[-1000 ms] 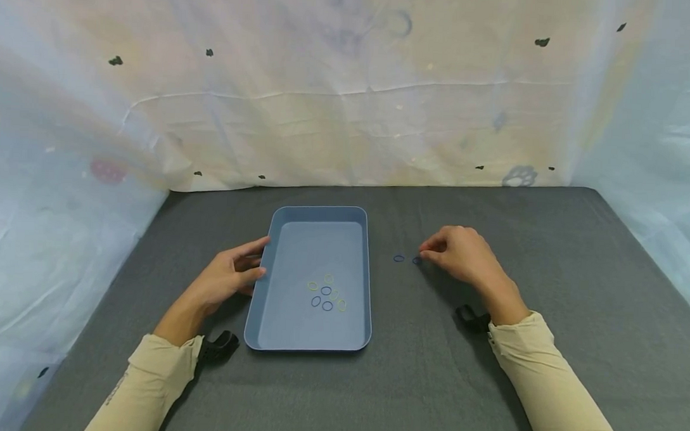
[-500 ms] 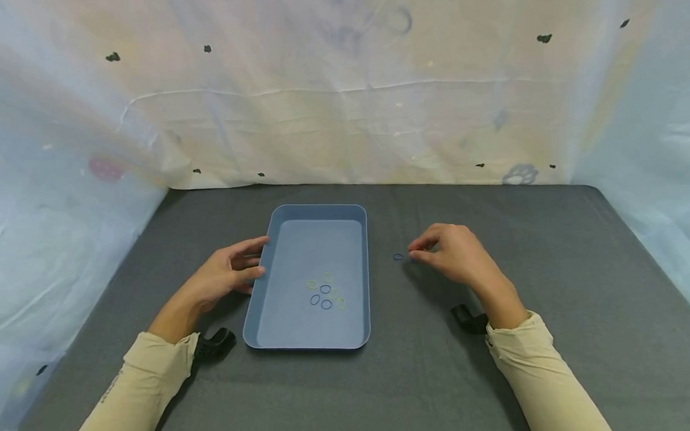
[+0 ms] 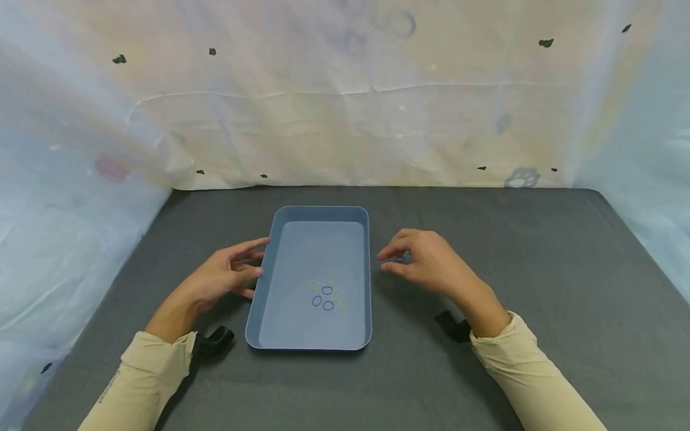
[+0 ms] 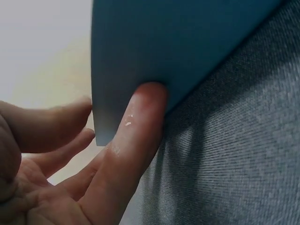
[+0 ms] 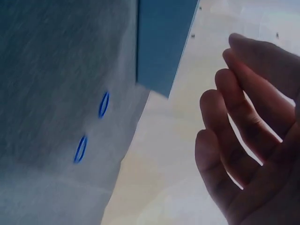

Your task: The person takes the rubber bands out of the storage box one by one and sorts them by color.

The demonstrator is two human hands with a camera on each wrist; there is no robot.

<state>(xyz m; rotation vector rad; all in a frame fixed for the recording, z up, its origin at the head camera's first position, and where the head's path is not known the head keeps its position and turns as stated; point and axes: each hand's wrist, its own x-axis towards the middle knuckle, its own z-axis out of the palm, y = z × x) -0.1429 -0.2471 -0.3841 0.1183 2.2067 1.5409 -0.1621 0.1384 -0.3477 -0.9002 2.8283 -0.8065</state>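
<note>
A shallow blue tray lies on the grey cloth, holding several thin yellow rings and 3 blue rings that look like small rubber bands. At its left side, my left hand touches the outer wall; a fingertip presses that wall in the left wrist view. My right hand hovers just right of the tray, thumb and forefinger apart in the head view. Partly behind its fingers is a blue ring. The right wrist view shows two blue rings on the cloth, one nearer the tray, another farther off.
Grey cloth covers the table around the tray. A pale patterned sheet hangs along the back edge, and bluish sheets hang at both sides. Dark straps are worn at both wrists.
My right hand has moved left toward the tray, passing over the blue rings on the cloth, and its thumb and forefinger have parted. My left hand and the tray stay in place.
</note>
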